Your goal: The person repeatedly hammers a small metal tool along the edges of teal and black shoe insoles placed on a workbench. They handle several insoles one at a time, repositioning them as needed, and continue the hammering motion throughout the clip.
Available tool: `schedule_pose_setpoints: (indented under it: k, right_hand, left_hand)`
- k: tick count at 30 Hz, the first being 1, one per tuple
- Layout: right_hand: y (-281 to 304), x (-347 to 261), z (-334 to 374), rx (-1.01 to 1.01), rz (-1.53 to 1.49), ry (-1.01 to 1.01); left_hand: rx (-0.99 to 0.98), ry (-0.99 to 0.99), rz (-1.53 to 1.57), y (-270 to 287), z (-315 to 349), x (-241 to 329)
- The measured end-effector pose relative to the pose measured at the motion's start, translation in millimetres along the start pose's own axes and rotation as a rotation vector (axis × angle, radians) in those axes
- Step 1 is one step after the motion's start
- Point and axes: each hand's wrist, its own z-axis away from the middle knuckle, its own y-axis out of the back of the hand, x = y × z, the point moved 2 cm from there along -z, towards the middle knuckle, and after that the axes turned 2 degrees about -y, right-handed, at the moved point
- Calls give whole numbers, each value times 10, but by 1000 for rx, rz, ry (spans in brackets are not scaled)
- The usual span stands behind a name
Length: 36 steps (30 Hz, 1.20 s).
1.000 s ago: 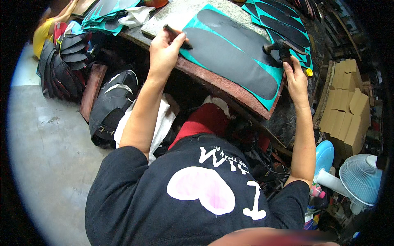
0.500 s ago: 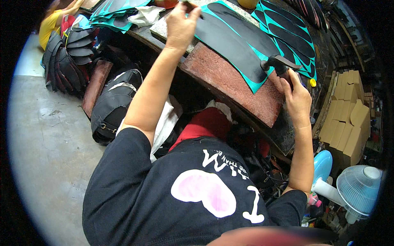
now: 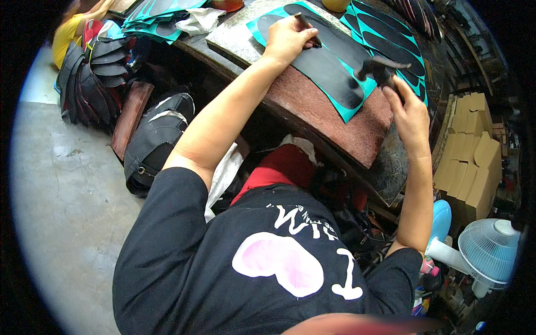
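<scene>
My left hand (image 3: 288, 40) is closed round a short tool with a brown handle that looks like a brush (image 3: 301, 22); its dark tip points down at the sheet. Under it lies a teal sheet (image 3: 347, 114) with long black sole-shaped areas (image 3: 329, 61). In my right hand (image 3: 411, 114) is a hammer (image 3: 382, 71) with a rounded face and a curved, thin tail, smeared by motion. The hammer head is over the sheet's right end; whether it touches cannot be made out.
A reddish-brown board (image 3: 329, 120) and a pale stone slab (image 3: 240, 42) lie under the sheet. More teal sheets (image 3: 391, 33) sit behind. Cartons (image 3: 466, 156) and a fan (image 3: 488, 251) stand to the right. Fanned black pieces (image 3: 89, 84) and a person's yellow sleeve (image 3: 67, 39) are left.
My left hand has come right and nearer with the brush, from the far edge to over the sheet. My right hand and the hammer have shifted slightly. The sheet lies slightly farther left.
</scene>
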Motion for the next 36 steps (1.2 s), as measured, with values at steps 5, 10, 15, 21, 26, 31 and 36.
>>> schedule_pose_setpoints:
  k: [5, 10, 15, 21, 26, 31, 36]
  right_hand:
    - [299, -346, -184, 165, -338, 99]
    - [166, -637, -282, 379, -347, 350]
    - [-161, -343, -258, 208, 64, 87]
    - [36, -173, -189, 208, -42, 84]
    - [173, -488, -151, 371, -197, 277]
    - [-89, -490, -143, 178, 207, 185]
    - [-29, -257, -133, 259, 79, 95]
  left_hand:
    - [-23, 80, -151, -14, -27, 27]
    - [69, -492, -682, -157, 104, 189]
    - [2, -542, -744, -306, 139, 190]
    - [-2, -57, -146, -117, 10, -37]
    - [-65, -318, -461, -151, 51, 77]
    - [-82, -614, -889, -367, 257, 224]
    - [127, -15, -49, -247, 162, 43]
